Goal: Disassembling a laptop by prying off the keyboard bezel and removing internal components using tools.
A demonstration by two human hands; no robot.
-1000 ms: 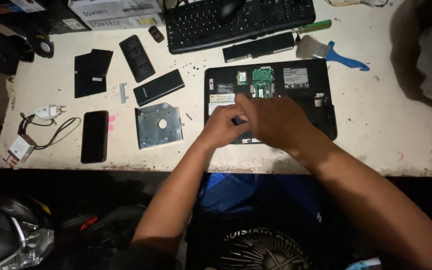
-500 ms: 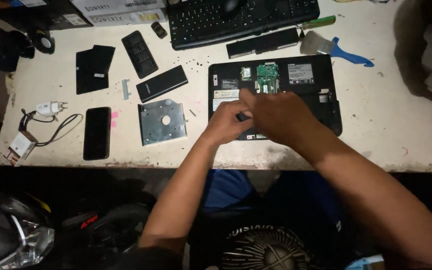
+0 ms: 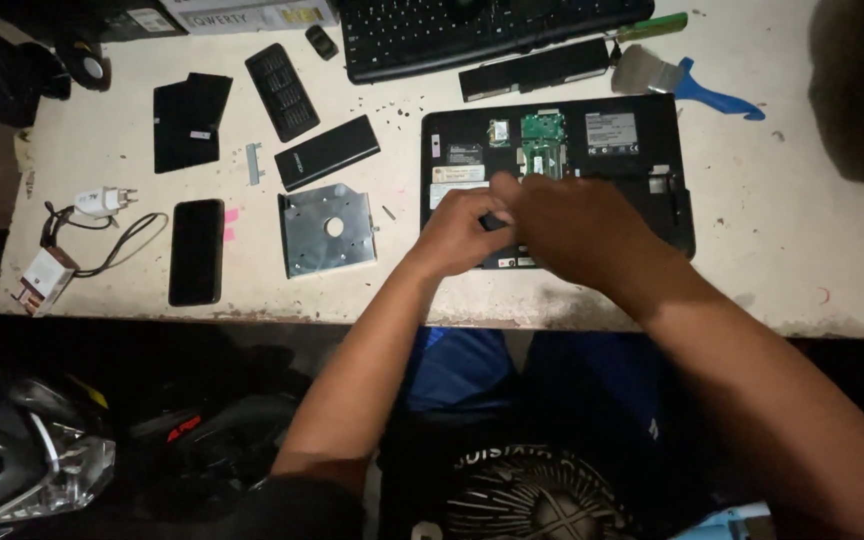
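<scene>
A black laptop (image 3: 652,150) lies upside down near the table's front edge, its bottom panel off and a green circuit board (image 3: 542,140) exposed. My left hand (image 3: 457,235) and my right hand (image 3: 582,225) meet over the laptop's front left part, fingers curled toward each other. A small dark bit (image 3: 493,221) shows between them. Whether it is a held thing or the laptop itself I cannot tell. My right hand hides what lies beneath it.
On the white table (image 3: 802,250): a silver drive caddy (image 3: 327,228), a black phone (image 3: 196,250), black covers (image 3: 189,120), a long battery (image 3: 534,68), a keyboard (image 3: 472,30), a blue-handled brush (image 3: 682,80), and a white charger with cable (image 3: 102,203). Small screws are scattered about.
Both hands stay pressed together over the same spot on the laptop. The head view has drifted slightly, nothing else on the table has moved.
</scene>
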